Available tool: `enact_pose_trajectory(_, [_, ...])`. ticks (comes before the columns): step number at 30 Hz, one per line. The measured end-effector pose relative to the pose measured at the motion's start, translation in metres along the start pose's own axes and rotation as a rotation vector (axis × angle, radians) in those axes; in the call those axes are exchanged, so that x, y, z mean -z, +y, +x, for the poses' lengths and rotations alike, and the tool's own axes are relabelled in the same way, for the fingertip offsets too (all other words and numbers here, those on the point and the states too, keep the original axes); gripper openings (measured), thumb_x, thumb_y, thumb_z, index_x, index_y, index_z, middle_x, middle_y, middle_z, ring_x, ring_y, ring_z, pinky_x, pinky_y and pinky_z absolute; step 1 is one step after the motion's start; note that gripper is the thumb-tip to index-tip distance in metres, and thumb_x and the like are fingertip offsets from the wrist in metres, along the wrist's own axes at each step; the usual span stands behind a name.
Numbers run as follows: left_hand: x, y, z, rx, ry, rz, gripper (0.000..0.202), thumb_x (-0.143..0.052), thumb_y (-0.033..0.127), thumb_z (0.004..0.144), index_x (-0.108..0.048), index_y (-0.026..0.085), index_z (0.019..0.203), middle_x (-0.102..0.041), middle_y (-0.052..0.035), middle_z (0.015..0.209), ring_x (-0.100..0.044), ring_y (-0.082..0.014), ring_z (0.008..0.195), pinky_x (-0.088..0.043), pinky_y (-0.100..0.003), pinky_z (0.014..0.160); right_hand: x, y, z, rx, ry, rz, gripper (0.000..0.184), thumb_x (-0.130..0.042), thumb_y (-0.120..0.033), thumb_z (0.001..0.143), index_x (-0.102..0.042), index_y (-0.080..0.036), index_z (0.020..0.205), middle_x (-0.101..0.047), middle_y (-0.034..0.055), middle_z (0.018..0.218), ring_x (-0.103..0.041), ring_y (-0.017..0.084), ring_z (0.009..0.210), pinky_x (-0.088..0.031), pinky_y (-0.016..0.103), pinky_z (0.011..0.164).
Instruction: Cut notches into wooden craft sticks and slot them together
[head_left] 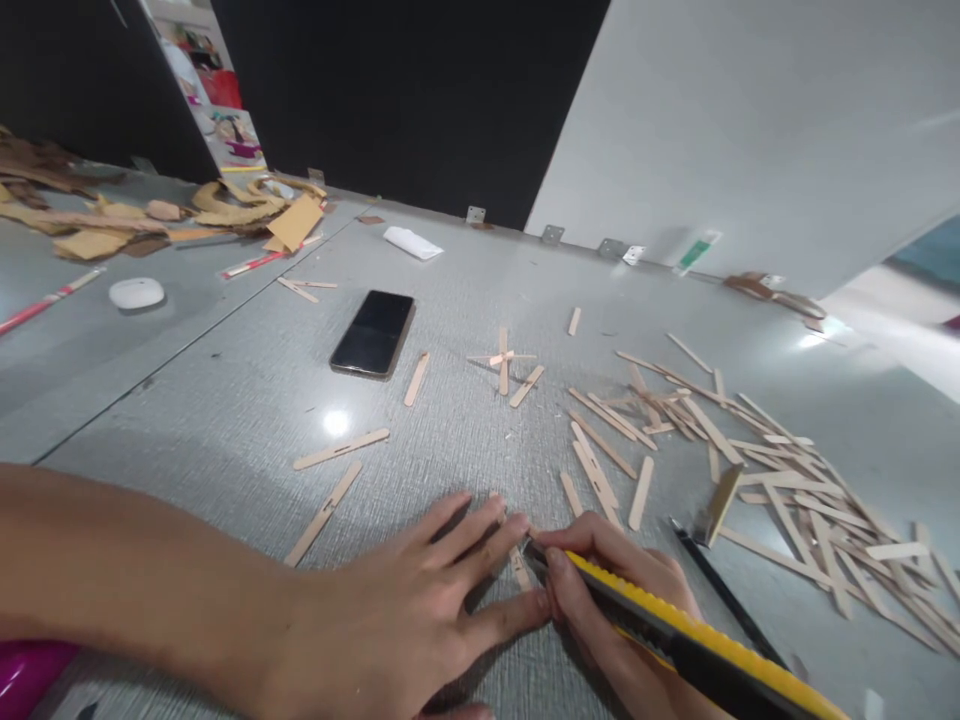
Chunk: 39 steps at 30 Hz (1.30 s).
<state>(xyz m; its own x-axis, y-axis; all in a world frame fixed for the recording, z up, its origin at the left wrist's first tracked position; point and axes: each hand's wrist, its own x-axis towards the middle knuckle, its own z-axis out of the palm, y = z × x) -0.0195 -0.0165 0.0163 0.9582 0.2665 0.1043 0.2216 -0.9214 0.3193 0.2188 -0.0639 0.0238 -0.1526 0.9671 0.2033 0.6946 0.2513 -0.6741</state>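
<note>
My left hand (420,590) lies flat on the table with its fingers spread. Its fingertips and thumb press on a wooden craft stick (519,568) that is partly hidden under them. My right hand (622,585) is closed around a yellow and black utility knife (675,635). The knife's tip meets the stick between my two hands, though the blade's exact contact is hard to make out. Just beyond my right hand lie several loose craft sticks (595,470), some with small slots cut in them.
A big pile of craft sticks (825,500) spreads at the right, near a black pen-like tool (727,595). A phone (373,334) and crossed sticks (503,360) lie ahead. Leather-like scraps (240,205) and a white earbud-type case (136,293) sit far left. Metal brackets (553,234) line the back edge.
</note>
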Motion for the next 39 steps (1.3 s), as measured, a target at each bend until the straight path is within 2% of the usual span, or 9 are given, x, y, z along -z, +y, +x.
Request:
enact_pose_trajectory(6, [-0.001, -0.001, 0.000, -0.019, -0.043, -0.010, 0.082, -0.042, 0.055, 0.110, -0.008, 0.015, 0.172, -0.020, -0.0313, 0.172, -0.011, -0.0448, 0.163, -0.015, -0.066, 0.130, 0.002, -0.002, 0.001, 0.006, -0.022, 0.038, 0.024, -0.056, -0.035, 0.104, -0.069, -0.025, 0.085, -0.066, -0.0050, 0.063, -0.060, 0.012, 0.051, -0.045, 0.023, 0.049])
enact_pose_trajectory(13, [-0.003, -0.002, 0.000, -0.025, -0.009, -0.010, 0.083, -0.053, 0.052, 0.106, -0.018, 0.011, 0.170, -0.019, -0.0292, 0.173, -0.014, -0.0433, 0.163, -0.017, -0.057, 0.133, 0.000, -0.001, 0.000, -0.003, -0.014, 0.007, 0.024, -0.057, -0.035, 0.104, -0.070, -0.025, 0.087, -0.068, -0.0045, 0.064, -0.063, 0.014, 0.054, -0.047, 0.024, 0.051])
enact_pose_trajectory(21, [-0.007, 0.002, 0.001, 0.001, 0.019, -0.013, 0.085, -0.050, 0.050, 0.107, -0.010, 0.011, 0.171, -0.017, -0.0312, 0.172, -0.011, -0.0436, 0.162, -0.020, -0.054, 0.133, -0.002, 0.000, -0.001, 0.085, -0.031, 0.037, 0.018, -0.057, -0.031, 0.107, -0.070, -0.026, 0.096, -0.077, -0.0039, 0.077, -0.072, 0.012, 0.059, -0.051, 0.023, 0.057])
enact_pose_trajectory(27, [-0.007, 0.001, 0.005, -0.046, 0.019, -0.002, 0.086, -0.052, 0.046, 0.105, -0.012, 0.004, 0.169, -0.019, -0.0330, 0.171, -0.010, -0.0422, 0.163, -0.019, -0.053, 0.134, -0.003, -0.003, 0.000, 0.100, -0.034, 0.022, 0.024, -0.055, -0.029, 0.109, -0.065, -0.024, 0.088, -0.066, -0.0050, 0.068, -0.063, 0.011, 0.053, -0.048, 0.023, 0.054])
enact_pose_trajectory(30, [-0.004, 0.001, 0.007, -0.080, 0.024, 0.068, 0.082, -0.048, 0.046, 0.107, -0.020, -0.002, 0.167, -0.026, -0.0359, 0.168, -0.014, -0.0443, 0.162, -0.019, -0.053, 0.133, -0.003, -0.003, 0.000, 0.106, -0.070, -0.003, 0.028, -0.051, -0.029, 0.110, -0.059, -0.024, 0.084, -0.058, -0.0059, 0.063, -0.055, 0.010, 0.048, -0.043, 0.024, 0.050])
enact_pose_trajectory(33, [-0.001, 0.003, 0.008, -0.094, 0.044, 0.168, 0.074, -0.041, 0.047, 0.110, -0.033, -0.006, 0.161, -0.038, -0.0354, 0.163, -0.027, -0.0438, 0.160, -0.020, -0.051, 0.133, -0.003, -0.001, 0.000, 0.116, -0.105, -0.012, 0.031, -0.048, -0.029, 0.111, -0.049, -0.026, 0.080, -0.051, -0.0074, 0.061, -0.051, 0.010, 0.046, -0.040, 0.024, 0.048])
enact_pose_trajectory(36, [0.002, 0.006, 0.010, -0.120, 0.041, 0.288, 0.071, -0.038, 0.046, 0.111, -0.044, -0.009, 0.155, -0.048, -0.0362, 0.156, -0.037, -0.0449, 0.155, -0.019, -0.050, 0.133, -0.002, 0.000, 0.001, 0.156, -0.133, -0.028, 0.027, -0.044, -0.023, 0.111, -0.044, -0.027, 0.084, -0.050, -0.0080, 0.063, -0.052, 0.010, 0.046, -0.039, 0.024, 0.046])
enact_pose_trajectory(39, [0.003, 0.008, 0.011, -0.119, 0.042, 0.316, 0.071, -0.043, 0.046, 0.108, -0.045, -0.009, 0.154, -0.050, -0.0358, 0.155, -0.039, -0.0455, 0.154, -0.020, -0.051, 0.133, -0.001, 0.002, 0.001, 0.199, -0.140, -0.057, 0.025, -0.042, -0.020, 0.110, -0.041, -0.028, 0.086, -0.049, -0.0085, 0.063, -0.052, 0.010, 0.045, -0.038, 0.025, 0.046])
